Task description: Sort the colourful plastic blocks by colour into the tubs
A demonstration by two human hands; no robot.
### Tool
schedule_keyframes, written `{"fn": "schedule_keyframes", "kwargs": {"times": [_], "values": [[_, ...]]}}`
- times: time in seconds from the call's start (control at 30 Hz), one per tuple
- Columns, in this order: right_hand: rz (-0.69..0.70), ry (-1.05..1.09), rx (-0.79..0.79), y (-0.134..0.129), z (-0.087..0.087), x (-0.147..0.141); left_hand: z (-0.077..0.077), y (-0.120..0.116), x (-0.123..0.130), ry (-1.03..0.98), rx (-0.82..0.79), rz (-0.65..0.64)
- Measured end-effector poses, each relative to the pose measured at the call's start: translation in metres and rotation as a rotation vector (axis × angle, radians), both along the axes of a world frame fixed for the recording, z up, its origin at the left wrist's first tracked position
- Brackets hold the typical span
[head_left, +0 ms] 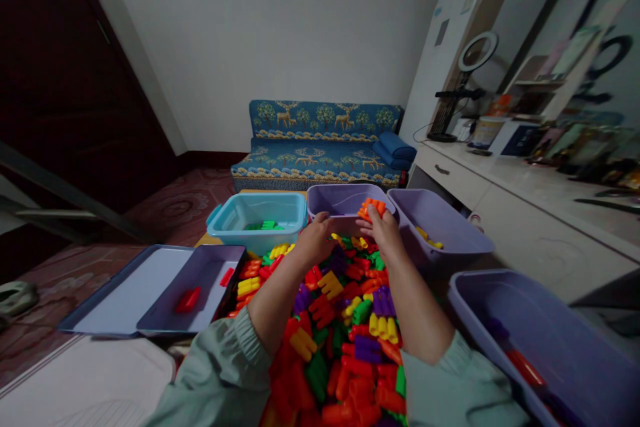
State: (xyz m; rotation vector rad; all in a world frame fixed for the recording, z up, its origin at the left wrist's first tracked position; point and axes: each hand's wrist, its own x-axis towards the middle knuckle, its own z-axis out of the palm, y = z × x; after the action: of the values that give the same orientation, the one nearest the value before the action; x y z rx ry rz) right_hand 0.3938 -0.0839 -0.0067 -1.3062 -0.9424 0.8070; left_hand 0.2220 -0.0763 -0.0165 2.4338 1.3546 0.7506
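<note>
Over the far end of a heap of plastic building blocks (325, 307), in red, yellow, green and purple, both my hands are raised. My right hand (384, 233) grips an orange building block (371, 208) between thumb and fingers, at the front right of a purple bin (345, 195). My left hand (316, 239) is by that bin's front left corner, fingers apart, and no block shows in it. Left of the bin stands a light blue tub (223, 230) with green blocks (264, 225) inside.
A second purple bin (463, 230) on the right holds yellow blocks (429, 237). Nearer, another purple bin (590, 353) contains red and purple pieces. An open, shallow case (163, 293) with red blocks lies at left. Behind are a patterned blue sofa (320, 147) and, right, a white dresser (520, 180).
</note>
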Motion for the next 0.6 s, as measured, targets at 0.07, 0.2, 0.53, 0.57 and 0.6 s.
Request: {"fn": "schedule_keyframes", "kwargs": {"times": [0.07,0.2,0.53,0.57,0.6], "values": [[0.0,0.146,0.038,-0.014,0.007,-0.005,0.005,-0.005,-0.004,-0.02,0.01,-0.011],[0.031,0.552,0.138,-0.057,0.019,-0.011,0.016,-0.036,-0.016,-0.092,0.045,-0.073],[-0.232,0.839,0.257,-0.14,0.025,0.019,-0.023,-0.111,-0.052,-0.148,-0.023,0.013],[-0.263,0.88,0.284,-0.144,0.025,0.022,-0.029,-0.112,-0.054,-0.174,-0.016,0.027],[-0.295,0.926,0.304,-0.147,0.025,0.026,-0.034,-0.113,-0.055,-0.2,-0.006,0.038]]}}
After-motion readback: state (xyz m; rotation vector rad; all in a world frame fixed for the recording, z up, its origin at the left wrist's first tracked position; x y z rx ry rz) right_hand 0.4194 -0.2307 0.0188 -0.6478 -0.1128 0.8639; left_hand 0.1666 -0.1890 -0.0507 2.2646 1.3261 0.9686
